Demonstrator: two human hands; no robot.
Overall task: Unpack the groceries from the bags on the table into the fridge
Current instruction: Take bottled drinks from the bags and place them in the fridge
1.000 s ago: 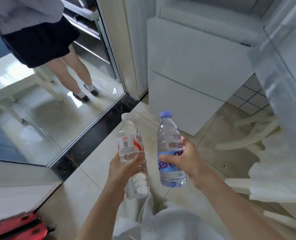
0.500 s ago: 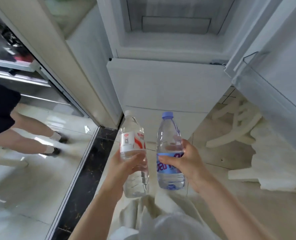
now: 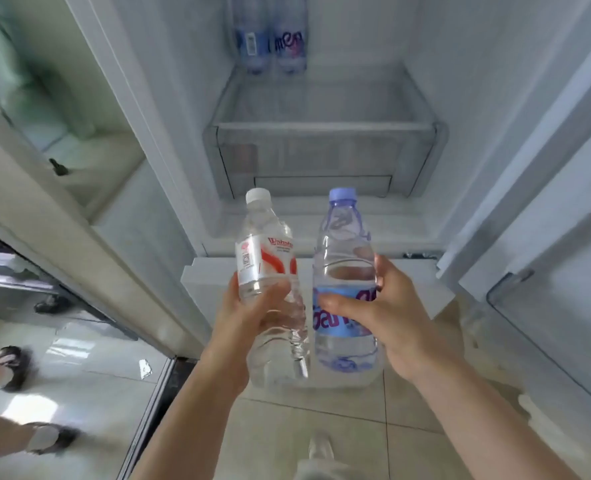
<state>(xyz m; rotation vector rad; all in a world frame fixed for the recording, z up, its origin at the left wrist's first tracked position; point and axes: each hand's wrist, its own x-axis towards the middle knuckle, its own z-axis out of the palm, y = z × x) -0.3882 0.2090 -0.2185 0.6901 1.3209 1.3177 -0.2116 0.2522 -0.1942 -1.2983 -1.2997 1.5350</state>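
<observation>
Now, hands: the left hand (image 3: 252,317) was wrapped round the red-labelled bottle (image 3: 270,271); the right hand (image 3: 380,317) was wrapped round the blue-labelled bottle (image 3: 346,282), thumb across its label.
Grip: both grips were closed on their bottles, at and below the labels, fingers curled round the bodies.
Place: the two bottles were held side by side, almost touching, in the air before the open fridge (image 3: 321,220) and above the tiled floor (image 3: 321,427), not yet inside.
Inside: a clear drawer (image 3: 321,147) sat low in the cavity; behind and above it stood two stored bottles (image 3: 271,36), blue-labelled, upright and close together.
Risk: the smooth, wet-looking plastic could probably slip in a one-handed hold, and a drop would land on hard tile.
Risk: putting both in at once could knock one against the other or against the stored pair, since they are so close.
Risk: the open door (image 3: 546,237) on the right stood near the right forearm and could catch the elbow.
Axis: each bottle's long axis ran nearly upright, cap toward the fridge; the red-labelled one leaned slightly left at the top.
Bystander: another person's feet (image 3: 13,368) showed at the left edge.
</observation>
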